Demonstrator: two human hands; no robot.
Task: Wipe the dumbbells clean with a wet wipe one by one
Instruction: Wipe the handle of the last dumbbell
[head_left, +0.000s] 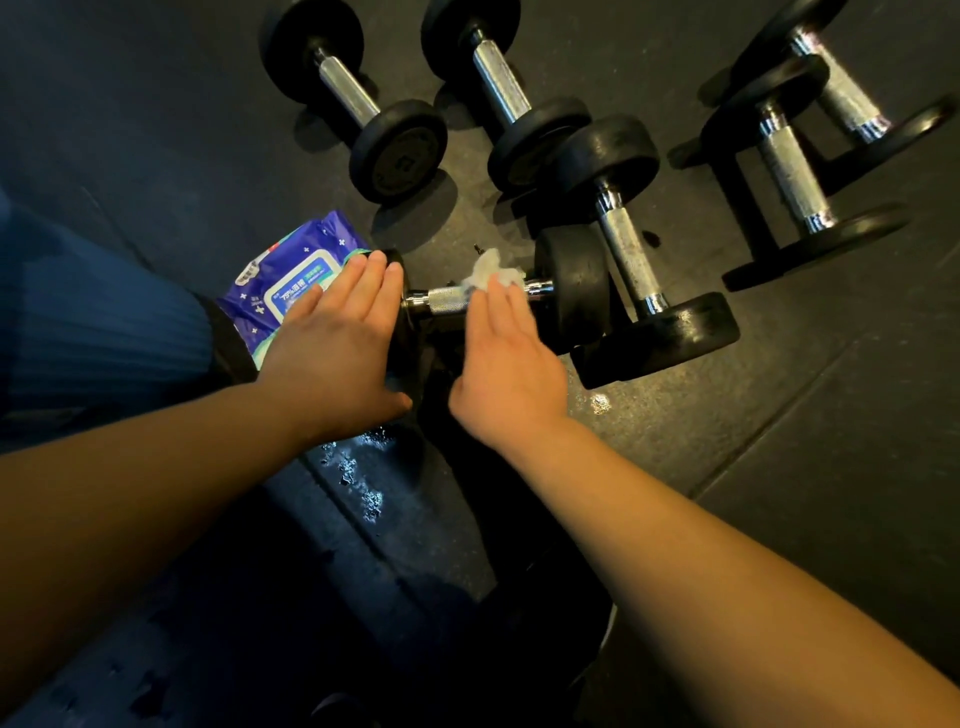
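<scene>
So the dumbbell we're on is lying on its side on the black rubber floor, chrome handle running left to right, right in front of us. Our right hand has the white wet wipe bunched up on the handle near the right-hand weight. The fingers lie fairly straight and close together and press the wipe onto the bar; we can't see the thumb, so no telling if it hooks underneath. Our left hand is flat against the left-hand weight, fingers straight and together, thumb out to the side, bracing it.

Just beside the right-hand weight there's another dumbbell, touching ours or as good as. Further back sit two more, one on the left and one in the middle, angled the same way. Off to the right a pair of bigger ones sit close together, the far one partly behind the near one.

The blue pack of wet wipes is on the floor right behind our left hand, partly covered by it. There's a wet shiny patch on the floor under our left wrist, and our knee in dark blue fabric is at the left edge.
</scene>
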